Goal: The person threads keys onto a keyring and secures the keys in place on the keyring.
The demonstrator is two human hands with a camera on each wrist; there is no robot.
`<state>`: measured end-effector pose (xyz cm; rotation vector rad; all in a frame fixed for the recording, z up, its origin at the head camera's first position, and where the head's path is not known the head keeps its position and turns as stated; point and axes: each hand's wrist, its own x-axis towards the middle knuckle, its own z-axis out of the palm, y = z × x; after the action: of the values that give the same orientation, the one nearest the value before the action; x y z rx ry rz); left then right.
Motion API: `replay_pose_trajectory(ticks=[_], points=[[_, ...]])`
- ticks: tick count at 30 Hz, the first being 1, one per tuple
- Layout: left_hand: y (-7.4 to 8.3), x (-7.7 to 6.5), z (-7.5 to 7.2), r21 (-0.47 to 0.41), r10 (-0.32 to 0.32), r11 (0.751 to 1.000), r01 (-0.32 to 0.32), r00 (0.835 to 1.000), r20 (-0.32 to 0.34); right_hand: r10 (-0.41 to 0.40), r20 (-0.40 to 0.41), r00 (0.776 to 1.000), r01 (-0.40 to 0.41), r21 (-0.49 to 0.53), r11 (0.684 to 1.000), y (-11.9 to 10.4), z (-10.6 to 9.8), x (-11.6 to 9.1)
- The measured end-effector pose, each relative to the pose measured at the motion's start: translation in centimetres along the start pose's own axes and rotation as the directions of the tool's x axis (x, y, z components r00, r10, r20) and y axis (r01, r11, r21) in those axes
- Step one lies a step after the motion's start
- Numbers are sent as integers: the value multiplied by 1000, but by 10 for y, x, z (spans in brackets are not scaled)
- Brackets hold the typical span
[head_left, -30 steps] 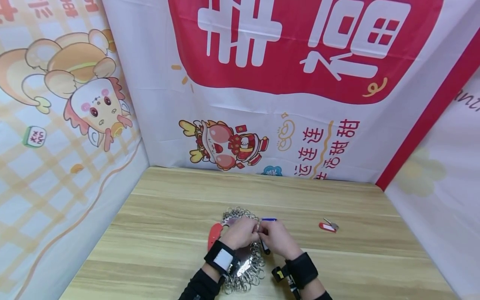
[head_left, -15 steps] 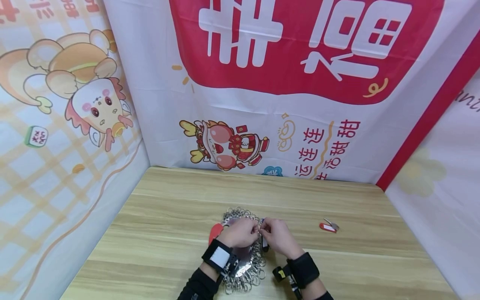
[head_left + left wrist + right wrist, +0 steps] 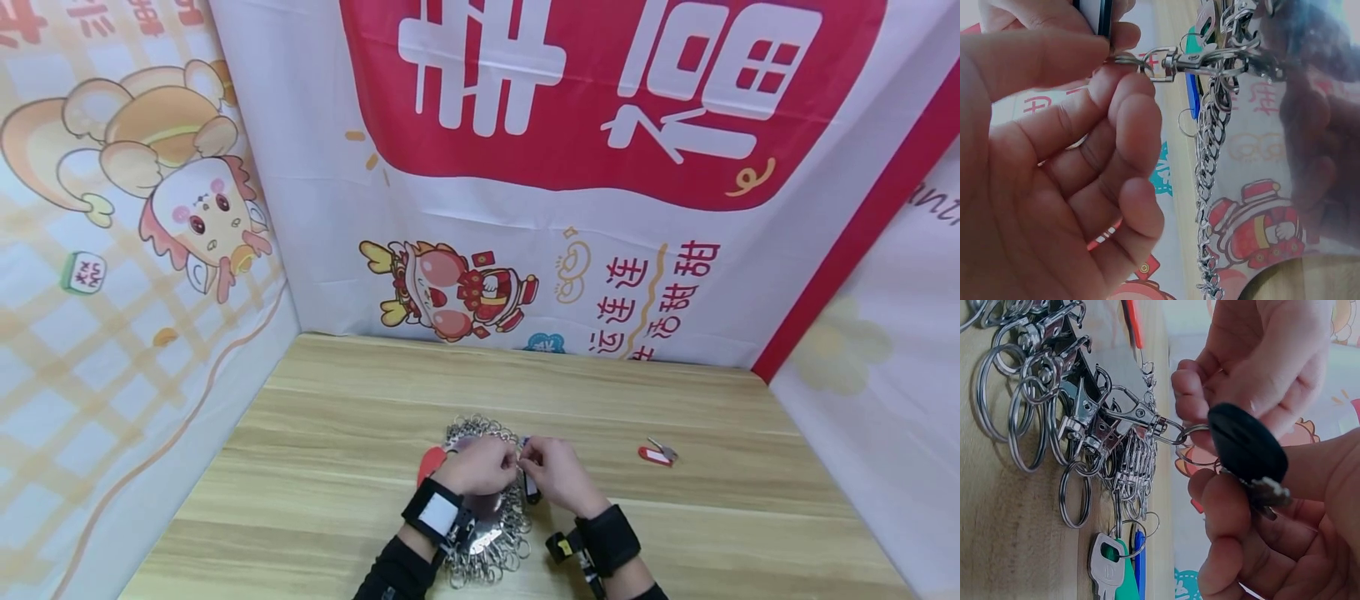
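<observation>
Straighter than a second ago, the black-headed key (image 3: 1246,440) hangs pinched in the right hand (image 3: 553,473), beside the clasp-fringed plate (image 3: 486,536), well inside the table's (image 3: 345,387) side edges. The left hand (image 3: 480,465) pinches the split ring (image 3: 1129,60), presumably steadying it against the other's work. A red-tagged key (image 3: 656,455) lies apart, nearer the right edge.

The left wrist view's top crops the black-headed key (image 3: 1096,15).

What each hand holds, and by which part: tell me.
Left hand: a round silver metal split ring, by its rim. Right hand: a black-headed silver metal key; its exact grip point is hidden.
</observation>
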<state>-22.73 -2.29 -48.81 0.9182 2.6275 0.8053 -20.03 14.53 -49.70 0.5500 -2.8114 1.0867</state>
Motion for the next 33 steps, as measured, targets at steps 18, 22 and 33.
replay_pose_trajectory(ticks=[18,22,33], points=[[-3,3,2,16,-9,1000,9,1000,-13,-9,28,1000,9,-2,1000,-1,-2,1],[-4,1,1,11,-14,1000,14,1000,-5,6,15,1000,-6,7,1000,0,1,1],[-3,-1,-1,23,-5,1000,5,1000,7,4,4,1000,-4,-2,1000,-1,0,0]])
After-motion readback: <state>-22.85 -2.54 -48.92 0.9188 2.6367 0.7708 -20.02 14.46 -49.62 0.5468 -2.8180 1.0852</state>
